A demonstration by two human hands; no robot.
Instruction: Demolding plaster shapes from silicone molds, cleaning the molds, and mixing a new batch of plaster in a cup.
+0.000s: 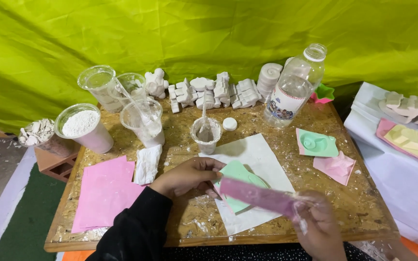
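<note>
Clamped in the right hand [318,224], a blurred pink strip [257,195] reaches across a green mould [238,174] lying on white paper [257,154] on the wooden table [315,203]. Left hand [189,175] pinches the mould's edge. Beyond stand a small cup [206,136] with a stick, powder cups, a bottle [293,89] and white plaster casts [214,92].

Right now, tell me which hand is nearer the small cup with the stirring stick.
Left. The left hand rests just below the small cup, on the green mould; the right hand is farther off, holding a pink mould.
</note>
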